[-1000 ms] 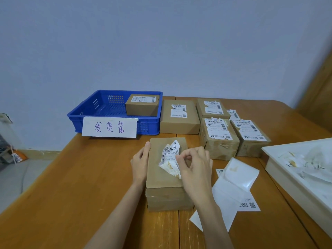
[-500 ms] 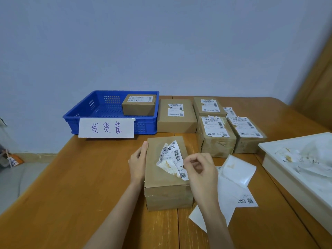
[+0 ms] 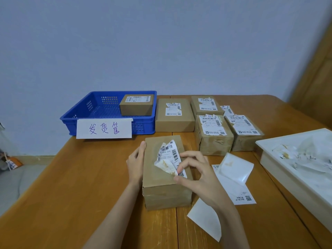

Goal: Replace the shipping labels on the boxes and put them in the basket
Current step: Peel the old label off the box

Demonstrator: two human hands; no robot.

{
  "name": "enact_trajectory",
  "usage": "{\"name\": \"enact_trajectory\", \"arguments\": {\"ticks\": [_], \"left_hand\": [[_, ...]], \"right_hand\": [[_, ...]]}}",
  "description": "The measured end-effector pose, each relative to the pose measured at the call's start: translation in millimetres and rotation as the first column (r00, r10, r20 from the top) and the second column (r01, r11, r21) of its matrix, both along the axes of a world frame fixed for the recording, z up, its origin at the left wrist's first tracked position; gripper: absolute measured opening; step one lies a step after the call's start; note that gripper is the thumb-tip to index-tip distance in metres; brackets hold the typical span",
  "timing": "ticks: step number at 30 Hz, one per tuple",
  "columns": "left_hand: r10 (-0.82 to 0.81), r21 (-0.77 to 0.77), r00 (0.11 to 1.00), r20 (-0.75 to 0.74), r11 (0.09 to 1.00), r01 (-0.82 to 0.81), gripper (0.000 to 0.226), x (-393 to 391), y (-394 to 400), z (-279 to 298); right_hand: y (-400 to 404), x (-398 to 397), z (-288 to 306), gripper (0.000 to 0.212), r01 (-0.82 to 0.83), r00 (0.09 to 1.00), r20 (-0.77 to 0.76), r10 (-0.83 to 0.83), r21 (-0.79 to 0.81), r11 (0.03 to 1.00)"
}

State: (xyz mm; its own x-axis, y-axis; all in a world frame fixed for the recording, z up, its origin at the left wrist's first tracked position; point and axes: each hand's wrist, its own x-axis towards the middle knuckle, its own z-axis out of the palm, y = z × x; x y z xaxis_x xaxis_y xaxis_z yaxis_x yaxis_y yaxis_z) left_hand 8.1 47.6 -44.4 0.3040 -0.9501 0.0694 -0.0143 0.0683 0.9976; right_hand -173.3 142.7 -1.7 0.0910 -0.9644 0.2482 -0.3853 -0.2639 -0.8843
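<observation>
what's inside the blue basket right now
One brown box with a white label on top sits in the far right corner of the blue basket. The rest of the visible floor is bare; the near strip is hidden behind the front wall and its paper sign.

Single head-worn view, looking forward and down, close over the wooden table (image 3: pixel 75 186), wall behind

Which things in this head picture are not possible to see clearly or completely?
- Old label text: too small, crumpled.
- Its near corner: behind the right hand.
- White tray: cut by the right edge.
- New label sheet: partly under the curled backing paper.
- Left hand: fingers hidden beside the box.
</observation>
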Motion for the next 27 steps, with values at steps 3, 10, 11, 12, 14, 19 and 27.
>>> {"name": "enact_trajectory", "arguments": {"ticks": [3,10,11,12,14,19,27], "left_hand": [[-0.006,-0.009,1.0,-0.005,1.0,0.006,0.054,1.9,-1.6,-3.1],[-0.021,-0.028,1.0,-0.001,0.999,0.021,0.038,-0.7,-2.6,-5.0],[-0.021,-0.024,1.0,0.001,0.999,0.021,0.039,-0.8,-2.4,-4.7],[-0.023,-0.02,1.0,0.006,1.0,0.023,0.04,0.0,-2.9,-5.4],[-0.025,-0.015,1.0,0.018,1.0,0.025,0.042,0.8,-3.6,-6.7],[-0.035,0.01,0.999,0.006,0.999,0.035,0.047,-0.5,-2.3,-3.1],[-0.05,0.041,0.999,0.0,0.998,0.05,0.05,0.8,-1.5,-0.6]], "right_hand": [[-2.1,-1.2,2.6,0.013,0.037,0.999,-0.008,-0.037,-0.024,0.999],[-3.9,-7.4,3.1,0.011,0.096,0.995,0.04,-0.095,-0.02,0.995],[-3.9,-7.0,3.5,0.01,0.106,0.994,0.042,-0.105,-0.019,0.994],[-4.8,-6.6,3.4,0.01,0.117,0.993,0.039,-0.116,-0.023,0.993],[-6.6,-4.5,4.2,0.011,0.15,0.989,0.018,-0.149,-0.041,0.988],[-7.8,-2.2,11.0,0.004,0.192,0.981,0.022,-0.192,-0.036,0.981],[-5.1,-17.4,8.7,0.014,-0.03,0.999,0.019,0.029,0.046,0.998]]}}
